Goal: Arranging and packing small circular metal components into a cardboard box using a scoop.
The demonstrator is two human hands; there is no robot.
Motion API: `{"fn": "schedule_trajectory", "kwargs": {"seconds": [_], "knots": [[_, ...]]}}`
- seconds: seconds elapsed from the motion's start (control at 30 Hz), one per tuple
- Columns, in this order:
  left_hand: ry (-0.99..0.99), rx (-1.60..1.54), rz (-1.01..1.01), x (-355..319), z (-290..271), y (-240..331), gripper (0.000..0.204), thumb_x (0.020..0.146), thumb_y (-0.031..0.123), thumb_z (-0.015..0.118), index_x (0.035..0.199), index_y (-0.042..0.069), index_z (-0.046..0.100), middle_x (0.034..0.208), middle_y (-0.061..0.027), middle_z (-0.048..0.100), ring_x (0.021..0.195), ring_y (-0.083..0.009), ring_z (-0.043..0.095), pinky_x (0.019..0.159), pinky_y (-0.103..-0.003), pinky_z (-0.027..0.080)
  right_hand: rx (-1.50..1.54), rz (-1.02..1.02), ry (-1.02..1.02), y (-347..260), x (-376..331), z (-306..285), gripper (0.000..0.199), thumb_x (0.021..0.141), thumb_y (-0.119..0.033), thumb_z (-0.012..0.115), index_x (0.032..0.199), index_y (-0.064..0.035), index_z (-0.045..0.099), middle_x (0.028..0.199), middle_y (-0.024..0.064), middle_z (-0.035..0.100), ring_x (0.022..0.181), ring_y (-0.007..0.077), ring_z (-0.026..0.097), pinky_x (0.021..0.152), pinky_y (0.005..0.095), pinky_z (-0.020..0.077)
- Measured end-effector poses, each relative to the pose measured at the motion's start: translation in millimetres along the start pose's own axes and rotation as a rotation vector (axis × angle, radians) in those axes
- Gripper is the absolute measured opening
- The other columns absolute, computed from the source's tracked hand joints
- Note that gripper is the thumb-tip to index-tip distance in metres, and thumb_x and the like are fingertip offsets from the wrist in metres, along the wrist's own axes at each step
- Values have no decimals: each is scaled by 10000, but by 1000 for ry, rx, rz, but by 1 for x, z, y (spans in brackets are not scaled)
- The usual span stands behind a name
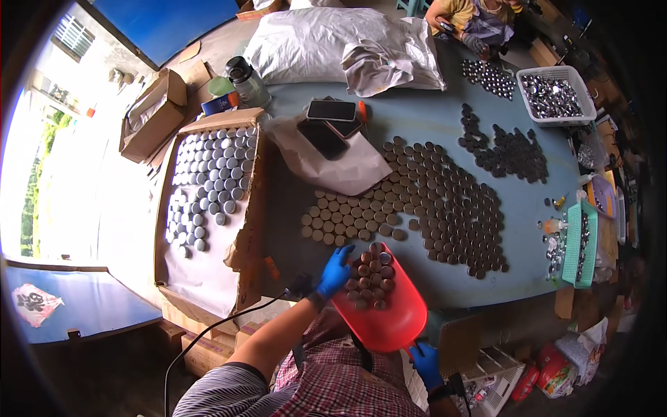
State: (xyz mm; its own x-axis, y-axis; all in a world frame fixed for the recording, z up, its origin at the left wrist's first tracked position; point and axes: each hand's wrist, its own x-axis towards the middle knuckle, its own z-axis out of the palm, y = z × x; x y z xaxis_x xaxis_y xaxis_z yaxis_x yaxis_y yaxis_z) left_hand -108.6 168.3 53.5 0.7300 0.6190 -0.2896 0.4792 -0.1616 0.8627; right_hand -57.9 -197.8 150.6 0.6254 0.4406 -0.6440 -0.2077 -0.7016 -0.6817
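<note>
A red plastic scoop (394, 321) is tilted over the table's near edge, with several round brown metal caps (367, 283) in its front half. My right hand (425, 364), in a blue glove, is closed around the scoop's handle. My left hand (335, 272), also blue-gloved, lies against the left side of the scoop's mouth, fingers stretched forward. Just beyond the mouth, many flat round caps (445, 201) are spread in a single layer across the table (292, 208), paler on the left and darker on the right.
An open cardboard box (240, 271) at left holds rows of silvery caps (215, 167). Phones (332, 110) lie on brown paper (313, 160). A white sack (313, 45), a bottle (248, 82), a white basket (556, 97) and a green basket (578, 243) stand around. Another person (476, 24) works at far right.
</note>
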Motion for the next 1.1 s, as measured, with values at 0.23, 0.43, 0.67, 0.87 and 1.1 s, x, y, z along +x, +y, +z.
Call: {"fn": "schedule_trajectory", "kwargs": {"seconds": [0.23, 0.43, 0.67, 0.87, 1.1], "knots": [[346, -260, 244, -50, -124, 91, 468, 885, -95, 410, 1327, 29, 501, 1240, -120, 531, 1193, -243, 526, 1030, -320, 394, -50, -51, -30, -95, -36, 5, 198, 925, -203, 635, 893, -15, 689, 646, 37, 616, 551, 92, 591, 506, 260, 453], [833, -331, 150, -102, -251, 12, 348, 982, 93, 461, 1318, 23, 520, 1260, -61, 564, 1084, -180, 532, 979, -318, 412, -29, -22, -134, -174, -55, 52, 200, 951, -181, 583, 890, 0, 642, 625, 40, 598, 510, 86, 540, 482, 248, 426], [910, -469, -53, -157, -366, -100, 324, 1024, 206, 460, 1273, 44, 589, 1205, -48, 616, 1081, -173, 559, 971, -323, 411, -29, -62, -372, -222, -89, 154, 229, 978, -214, 586, 951, 1, 659, 673, 38, 620, 556, 85, 544, 533, 251, 447], [495, -555, -151, -157, -431, -140, 310, 999, 208, 508, 1183, -4, 639, 1084, -104, 674, 1015, -180, 600, 908, -318, 461, -155, -126, -372, -235, -114, 239, 263, 948, -252, 628, 892, 1, 670, 711, 91, 687, 626, 118, 631, 599, 292, 498], [223, -306, -108, -136, -428, -118, 357, 987, 301, 530, 1207, 48, 653, 1141, -99, 684, 1045, -198, 617, 915, -328, 462, -230, -219, -285, -228, -135, 284, 276, 942, -266, 624, 903, 6, 652, 715, 91, 672, 659, 112, 621, 620, 300, 499]]}}
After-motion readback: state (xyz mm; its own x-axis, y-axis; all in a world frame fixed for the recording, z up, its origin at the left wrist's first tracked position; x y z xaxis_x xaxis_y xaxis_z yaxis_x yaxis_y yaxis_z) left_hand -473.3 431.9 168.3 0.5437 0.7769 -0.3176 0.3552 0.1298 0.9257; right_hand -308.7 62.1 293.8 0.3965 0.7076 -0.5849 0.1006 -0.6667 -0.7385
